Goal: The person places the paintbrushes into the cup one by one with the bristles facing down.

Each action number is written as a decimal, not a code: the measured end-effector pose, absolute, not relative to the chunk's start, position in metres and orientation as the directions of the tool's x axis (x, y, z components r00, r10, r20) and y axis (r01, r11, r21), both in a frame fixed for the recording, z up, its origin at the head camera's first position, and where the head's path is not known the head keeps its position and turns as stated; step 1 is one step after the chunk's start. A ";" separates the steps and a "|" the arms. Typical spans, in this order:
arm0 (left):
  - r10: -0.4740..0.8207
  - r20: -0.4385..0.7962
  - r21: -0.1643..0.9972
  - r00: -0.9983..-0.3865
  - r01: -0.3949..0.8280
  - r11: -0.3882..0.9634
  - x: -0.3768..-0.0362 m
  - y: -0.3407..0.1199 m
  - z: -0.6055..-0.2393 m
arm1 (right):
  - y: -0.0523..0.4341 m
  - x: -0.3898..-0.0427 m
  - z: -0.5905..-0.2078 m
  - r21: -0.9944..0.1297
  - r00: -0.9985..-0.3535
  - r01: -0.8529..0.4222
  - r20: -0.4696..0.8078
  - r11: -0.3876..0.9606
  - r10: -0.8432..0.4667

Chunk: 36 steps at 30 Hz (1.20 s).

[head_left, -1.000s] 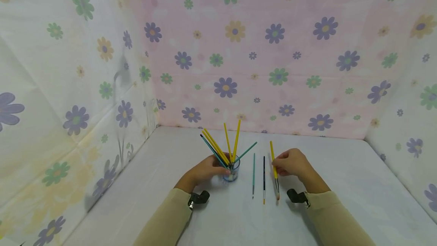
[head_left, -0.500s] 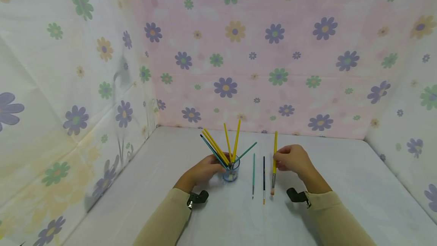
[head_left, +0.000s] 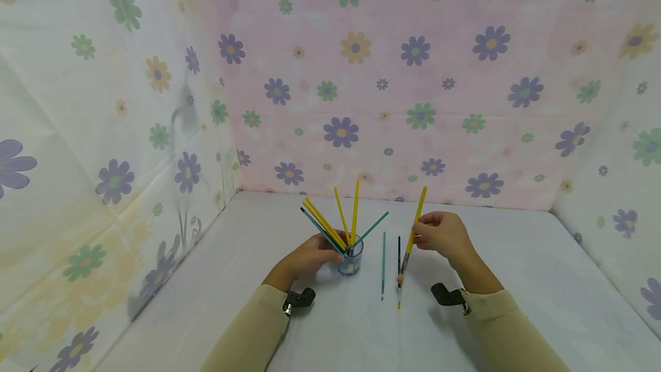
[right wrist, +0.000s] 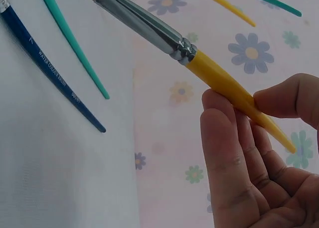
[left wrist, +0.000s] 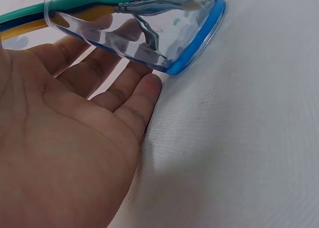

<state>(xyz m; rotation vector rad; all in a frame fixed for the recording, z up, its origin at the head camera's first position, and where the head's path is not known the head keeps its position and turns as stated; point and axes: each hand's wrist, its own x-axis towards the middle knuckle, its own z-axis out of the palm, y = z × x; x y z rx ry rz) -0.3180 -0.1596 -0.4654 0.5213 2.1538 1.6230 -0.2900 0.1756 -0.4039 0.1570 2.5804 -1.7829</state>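
A yellow-handled paintbrush [head_left: 417, 220] is tilted in my right hand [head_left: 445, 239], pinched between thumb and fingers. Its bristles point down and left, in front of the dark blue brush [head_left: 399, 251] in the head view. The right wrist view shows the metal ferrule [right wrist: 149, 26] and the bare handle end. My left hand [head_left: 308, 258] holds a clear cup [head_left: 351, 263] with a blue base, fingers behind it and thumb at the near side. Several yellow and teal brushes [head_left: 322, 220] lean in the cup, bristles down. In the left wrist view, fingers [left wrist: 134, 101] lie along the cup's wall.
A teal brush [head_left: 383, 268] lies on the white tabletop [head_left: 351, 332] between the cup and the dark blue brush. Flower-patterned cloth [head_left: 387, 73] walls the table at the back and both sides.
My right hand has raised the yellow paintbrush from beside the dark blue one and tilted it, bristle end swinging left. The brushes in the cup have shifted slightly left; my left hand stays there.
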 end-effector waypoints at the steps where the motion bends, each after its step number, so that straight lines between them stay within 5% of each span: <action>1: 0.513 -0.083 0.964 -0.854 0.062 0.259 -0.318 -0.160 -0.465 | 0.176 -0.289 -0.403 -0.935 -0.995 0.078 -0.052 0.346 0.081; 36: 0.547 -0.010 0.962 -0.837 0.140 0.233 -0.318 -0.156 -0.467 | 0.156 -0.270 -0.377 -0.956 -0.963 -0.200 0.232 0.214 0.138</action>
